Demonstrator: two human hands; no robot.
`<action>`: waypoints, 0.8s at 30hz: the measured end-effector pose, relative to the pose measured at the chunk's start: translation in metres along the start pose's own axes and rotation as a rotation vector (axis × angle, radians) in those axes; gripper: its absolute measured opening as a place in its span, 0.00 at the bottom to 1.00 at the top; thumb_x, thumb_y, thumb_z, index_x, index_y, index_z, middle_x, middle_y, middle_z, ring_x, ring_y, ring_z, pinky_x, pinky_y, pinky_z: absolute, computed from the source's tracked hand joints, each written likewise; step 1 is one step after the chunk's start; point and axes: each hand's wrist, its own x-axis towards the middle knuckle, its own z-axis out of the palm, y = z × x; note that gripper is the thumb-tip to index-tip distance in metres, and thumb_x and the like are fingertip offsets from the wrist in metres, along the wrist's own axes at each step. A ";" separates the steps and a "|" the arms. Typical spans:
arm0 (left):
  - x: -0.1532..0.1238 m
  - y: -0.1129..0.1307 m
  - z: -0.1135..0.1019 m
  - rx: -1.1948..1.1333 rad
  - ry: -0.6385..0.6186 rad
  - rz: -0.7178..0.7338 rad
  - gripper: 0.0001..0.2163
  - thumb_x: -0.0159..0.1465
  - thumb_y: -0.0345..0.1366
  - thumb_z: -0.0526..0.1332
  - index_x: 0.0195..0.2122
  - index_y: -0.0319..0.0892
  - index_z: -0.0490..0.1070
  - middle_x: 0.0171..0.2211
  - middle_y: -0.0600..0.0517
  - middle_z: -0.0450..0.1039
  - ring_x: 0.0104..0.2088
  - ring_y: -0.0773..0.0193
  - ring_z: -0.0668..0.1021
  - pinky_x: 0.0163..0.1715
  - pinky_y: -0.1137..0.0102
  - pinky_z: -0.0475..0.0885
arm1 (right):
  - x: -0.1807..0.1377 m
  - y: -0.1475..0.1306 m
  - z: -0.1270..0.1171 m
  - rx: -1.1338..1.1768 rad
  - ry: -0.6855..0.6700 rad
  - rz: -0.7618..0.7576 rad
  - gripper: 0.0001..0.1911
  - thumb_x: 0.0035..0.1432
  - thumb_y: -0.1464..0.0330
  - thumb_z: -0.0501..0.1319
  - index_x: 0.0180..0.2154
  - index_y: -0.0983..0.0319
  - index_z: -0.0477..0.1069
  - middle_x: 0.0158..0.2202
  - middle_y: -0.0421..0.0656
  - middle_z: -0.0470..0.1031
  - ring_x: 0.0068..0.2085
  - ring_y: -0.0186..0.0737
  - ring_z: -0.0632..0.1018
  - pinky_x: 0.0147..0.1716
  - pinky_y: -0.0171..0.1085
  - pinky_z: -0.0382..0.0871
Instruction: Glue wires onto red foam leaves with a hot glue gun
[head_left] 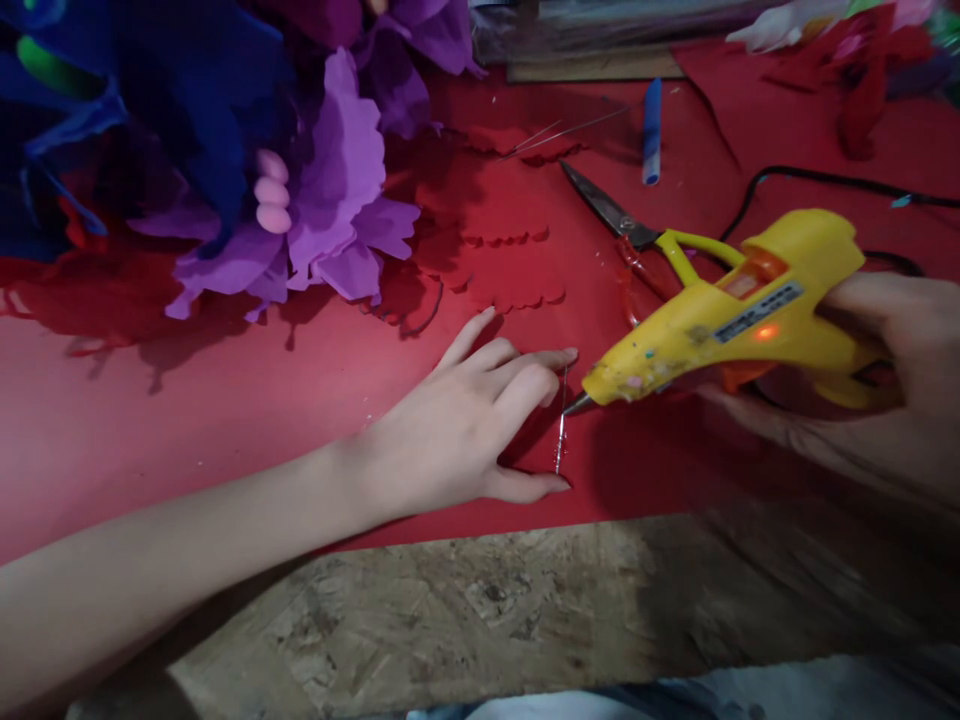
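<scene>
My left hand (465, 420) rests on the red foam sheet (315, 380), with thumb and a fingertip at the two ends of a short thin wire (561, 440), holding it down. Wrapped around the handle of a yellow hot glue gun (697, 325) is my right hand (900, 370), partly in shadow. The gun's metal nozzle meets the wire or hovers just over it, and glossy, clear glue shows along the wire's lower half. An orange light glows on the gun's side.
Scissors (611, 200) lie partly behind the glue gun, near a blue marker (652, 130). Scalloped red foam pieces (510, 265) and loose wires (562, 132) lie beyond my left hand. Purple foam flowers (337, 190) crowd the left. A black cord (817, 175) runs right. Particle board (450, 610) edges the front.
</scene>
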 end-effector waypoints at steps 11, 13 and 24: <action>0.000 -0.001 -0.001 -0.001 -0.009 -0.004 0.20 0.54 0.51 0.59 0.35 0.40 0.59 0.50 0.43 0.67 0.47 0.55 0.70 0.58 0.49 0.48 | -0.004 0.002 0.007 -0.069 0.079 0.027 0.25 0.51 0.48 0.50 0.42 0.60 0.62 0.31 0.41 0.72 0.26 0.33 0.71 0.16 0.31 0.51; 0.000 -0.001 -0.001 -0.004 -0.015 -0.009 0.19 0.54 0.51 0.60 0.36 0.40 0.59 0.50 0.43 0.67 0.47 0.55 0.70 0.58 0.49 0.48 | -0.004 0.002 0.006 -0.075 0.053 0.030 0.26 0.52 0.46 0.48 0.42 0.60 0.61 0.31 0.41 0.72 0.25 0.33 0.70 0.16 0.31 0.52; 0.000 -0.001 -0.001 -0.009 -0.023 -0.020 0.21 0.52 0.51 0.61 0.35 0.40 0.59 0.50 0.43 0.67 0.46 0.56 0.71 0.58 0.50 0.47 | 0.002 -0.003 -0.009 0.096 -0.150 -0.013 0.22 0.52 0.47 0.46 0.30 0.58 0.59 0.26 0.40 0.70 0.22 0.33 0.70 0.14 0.33 0.50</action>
